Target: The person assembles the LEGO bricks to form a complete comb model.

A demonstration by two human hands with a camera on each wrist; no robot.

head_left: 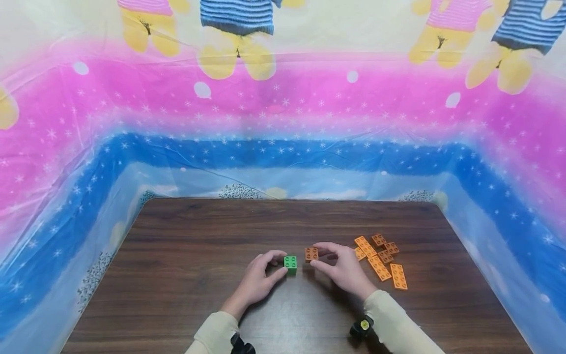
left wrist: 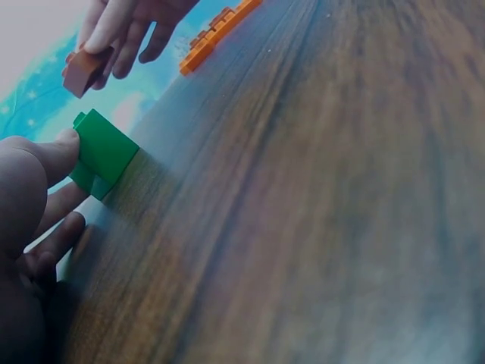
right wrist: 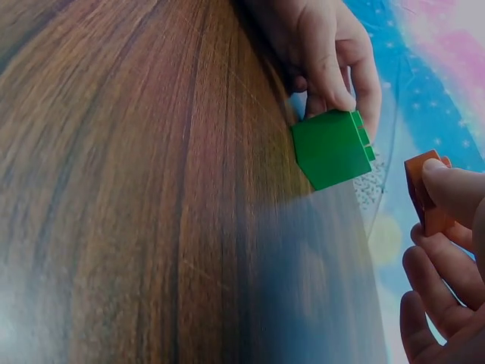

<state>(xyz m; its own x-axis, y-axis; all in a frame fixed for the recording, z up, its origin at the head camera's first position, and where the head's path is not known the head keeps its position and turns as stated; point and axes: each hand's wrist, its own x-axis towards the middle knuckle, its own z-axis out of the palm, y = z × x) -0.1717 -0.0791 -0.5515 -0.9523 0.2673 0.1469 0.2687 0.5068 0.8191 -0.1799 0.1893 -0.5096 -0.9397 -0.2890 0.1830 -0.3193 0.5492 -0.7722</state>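
Note:
My left hand (head_left: pixel 258 278) pinches a green building brick (head_left: pixel 290 265) between thumb and fingers, low at the tabletop. The brick has four studs on top and looks tall and cube-like in the right wrist view. Just to its right, my right hand (head_left: pixel 347 268) pinches a brown building brick (head_left: pixel 311 254) by its sides, studs upward. In the left wrist view this brown brick (left wrist: pixel 85 72) is raised above the table surface. A small gap separates the two bricks.
Right of my right hand lie several loose bricks: long orange ones, such as one by itself (head_left: pixel 399 277), and small brown ones (head_left: pixel 385 256). All rest on the dark wood table (head_left: pixel 177 295). A patterned cloth (head_left: pixel 274 152) hangs around its back and sides.

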